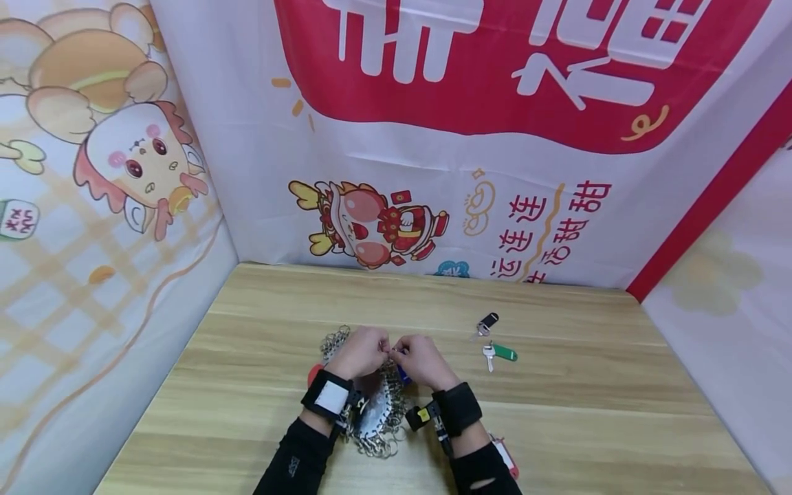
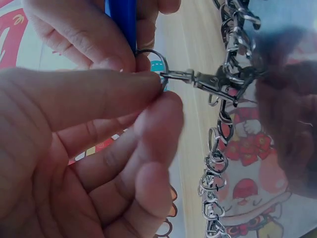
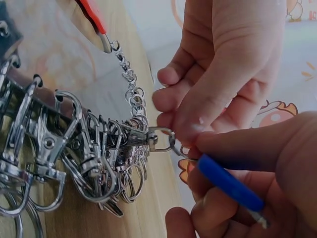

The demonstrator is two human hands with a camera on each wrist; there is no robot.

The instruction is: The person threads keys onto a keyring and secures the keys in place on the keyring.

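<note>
A shiny round metal disc (image 1: 375, 416), its rim hung with many swivel clasps (image 3: 47, 144), stands on the table under both hands. My left hand (image 1: 361, 354) pinches a small split ring (image 2: 157, 53) between thumb and forefinger, right by the end of one swivel clasp (image 2: 198, 80). Opposite it, my right hand (image 1: 425, 363) holds a blue key tag (image 3: 230, 182) whose ring meets that clasp. A small metal piece (image 3: 260, 218) pokes out beyond the tag; the fingers hide the rest. Fingertips cover whether the ring passes through the clasp.
Right of the hands lie a key with a black tag (image 1: 489, 321) and a silver key (image 1: 489, 357) with a green tag (image 1: 505, 353). A red-edged tag (image 1: 507, 459) sits by the right forearm. Something red (image 1: 315, 374) shows beside the left wrist. Printed cloth (image 1: 383, 144) walls the table's back.
</note>
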